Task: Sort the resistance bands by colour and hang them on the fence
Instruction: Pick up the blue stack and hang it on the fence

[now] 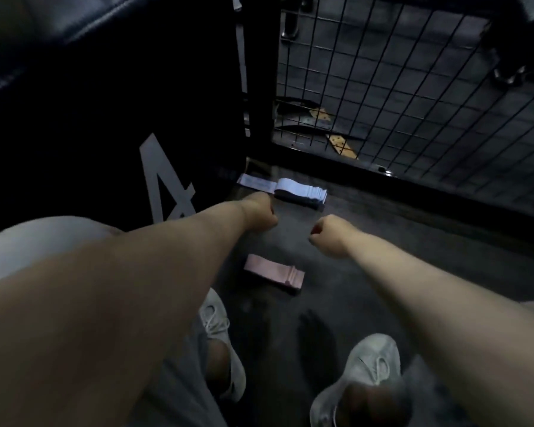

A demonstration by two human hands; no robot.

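Pink band [273, 274] and lavender band [299, 192] lie in gloom; left hand [259, 212] and right hand [330, 238] curl, contents unclear.

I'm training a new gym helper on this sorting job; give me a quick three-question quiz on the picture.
1. True or false: the pink bands lie nearer the fence than the pale bands.
2. Which is nearer the pale bands? A) left hand B) right hand C) a shoe
3. Fill in: the number printed on the black pad is ___.

Key: 1 false; 2 A; 3 4.
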